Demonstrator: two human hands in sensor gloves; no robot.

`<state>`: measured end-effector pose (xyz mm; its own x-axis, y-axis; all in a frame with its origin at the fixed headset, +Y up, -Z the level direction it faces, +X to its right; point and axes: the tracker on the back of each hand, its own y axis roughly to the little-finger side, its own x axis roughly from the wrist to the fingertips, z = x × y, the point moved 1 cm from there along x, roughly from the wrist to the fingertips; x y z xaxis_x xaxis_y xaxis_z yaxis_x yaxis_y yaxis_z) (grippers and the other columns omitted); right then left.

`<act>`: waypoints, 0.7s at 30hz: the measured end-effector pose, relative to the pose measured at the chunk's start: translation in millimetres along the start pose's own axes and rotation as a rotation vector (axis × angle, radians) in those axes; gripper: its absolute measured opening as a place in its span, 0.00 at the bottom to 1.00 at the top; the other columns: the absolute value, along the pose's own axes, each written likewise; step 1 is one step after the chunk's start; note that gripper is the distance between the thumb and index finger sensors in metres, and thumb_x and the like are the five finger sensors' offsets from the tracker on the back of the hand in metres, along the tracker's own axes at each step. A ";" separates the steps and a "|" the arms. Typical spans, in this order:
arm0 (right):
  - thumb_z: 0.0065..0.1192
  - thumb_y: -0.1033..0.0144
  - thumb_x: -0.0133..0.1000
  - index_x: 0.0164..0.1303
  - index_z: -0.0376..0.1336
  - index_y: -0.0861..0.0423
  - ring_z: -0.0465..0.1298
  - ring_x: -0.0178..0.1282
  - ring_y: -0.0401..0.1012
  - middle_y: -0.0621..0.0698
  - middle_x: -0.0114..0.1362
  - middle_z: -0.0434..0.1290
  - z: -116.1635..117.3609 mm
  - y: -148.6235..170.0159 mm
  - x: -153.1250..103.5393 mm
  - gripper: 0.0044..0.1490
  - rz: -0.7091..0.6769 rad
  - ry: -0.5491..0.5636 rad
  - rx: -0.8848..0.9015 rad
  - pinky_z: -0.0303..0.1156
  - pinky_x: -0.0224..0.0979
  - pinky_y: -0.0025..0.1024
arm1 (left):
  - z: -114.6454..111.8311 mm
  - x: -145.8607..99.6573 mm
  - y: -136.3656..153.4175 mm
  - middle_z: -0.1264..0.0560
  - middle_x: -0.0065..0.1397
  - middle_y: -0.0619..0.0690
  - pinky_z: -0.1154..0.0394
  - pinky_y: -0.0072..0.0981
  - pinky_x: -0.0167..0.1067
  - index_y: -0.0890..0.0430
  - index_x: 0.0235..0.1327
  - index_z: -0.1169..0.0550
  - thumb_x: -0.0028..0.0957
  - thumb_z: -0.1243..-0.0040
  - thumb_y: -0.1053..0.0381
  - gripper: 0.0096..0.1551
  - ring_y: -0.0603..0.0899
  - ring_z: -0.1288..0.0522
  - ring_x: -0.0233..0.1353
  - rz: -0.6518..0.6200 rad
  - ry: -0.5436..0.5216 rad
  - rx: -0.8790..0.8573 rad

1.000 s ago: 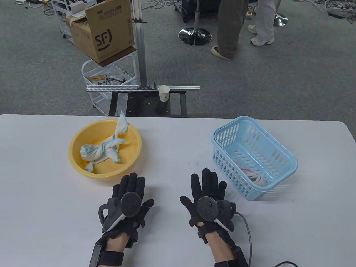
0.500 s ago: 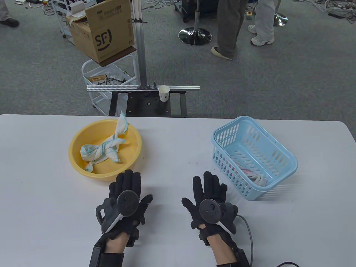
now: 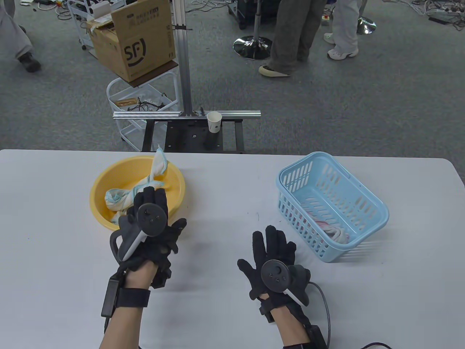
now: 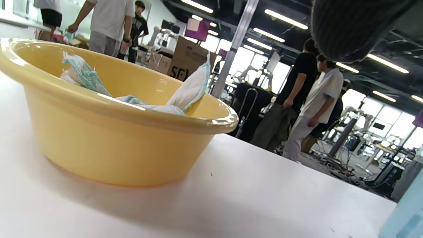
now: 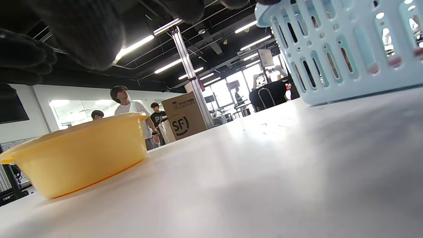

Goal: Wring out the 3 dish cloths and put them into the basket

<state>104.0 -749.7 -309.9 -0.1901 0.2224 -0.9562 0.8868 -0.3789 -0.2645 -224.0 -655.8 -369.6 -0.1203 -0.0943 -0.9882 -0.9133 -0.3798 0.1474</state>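
Note:
A yellow basin (image 3: 97, 183) sits at the table's back left and holds twisted white dish cloths with blue trim (image 3: 113, 198). One cloth corner (image 3: 160, 166) sticks up over the far rim. My left hand (image 3: 149, 194) hovers over the basin's near rim with its fingers stretched out above the cloths, holding nothing. In the left wrist view the basin (image 4: 115, 138) and cloth (image 4: 191, 89) are close. My right hand (image 3: 272, 238) lies flat on the table, fingers spread, left of the light blue basket (image 3: 290, 171). A pink-and-white cloth (image 3: 336, 231) lies in the basket.
Beyond the table's far edge stands a metal frame with a paper cup (image 3: 214, 121) on it, and a cardboard box (image 3: 138, 40) on a cart. People's legs (image 3: 290, 36) move on the carpet. A cable (image 3: 324, 301) trails from my right wrist.
My left hand has moved forward and left from the table to above the basin's near rim. My right hand has stayed almost still. People in the background have walked.

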 end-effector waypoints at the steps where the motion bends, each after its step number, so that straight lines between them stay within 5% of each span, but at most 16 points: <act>1: 0.60 0.33 0.57 0.83 0.41 0.50 0.40 0.86 0.62 0.60 0.87 0.37 0.0 0.6 -0.1 0.55 0.003 0.000 0.004 0.40 0.77 0.72 | 5.8 8.1 1.2 0.65 0.85 0.40 0.60 0.59 0.81 0.41 0.81 0.60 0.45 0.38 0.27 0.63 0.57 0.65 0.88 0.019 0.013 -0.009; 8: 0.60 0.33 0.57 0.82 0.41 0.51 0.41 0.86 0.62 0.60 0.87 0.38 4.8 4.0 -0.3 0.55 0.022 -0.028 0.004 0.41 0.77 0.72 | 15.8 57.0 14.2 0.63 0.85 0.40 0.56 0.60 0.81 0.41 0.81 0.60 0.45 0.38 0.27 0.63 0.58 0.62 0.88 0.139 0.064 -0.020; 21: 0.60 0.33 0.57 0.82 0.42 0.51 0.43 0.86 0.62 0.61 0.87 0.39 -0.3 -0.4 -0.7 0.55 0.009 -0.028 -0.022 0.43 0.77 0.72 | -10.0 140.8 34.8 0.63 0.85 0.41 0.55 0.60 0.81 0.42 0.80 0.64 0.47 0.39 0.26 0.64 0.58 0.62 0.88 0.287 0.270 -0.178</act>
<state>103.9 -749.4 -309.1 -0.1937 0.1942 -0.9616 0.8974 -0.3611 -0.2537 -268.8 -691.6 -503.2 -0.2322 -0.4479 -0.8634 -0.7733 -0.4535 0.4432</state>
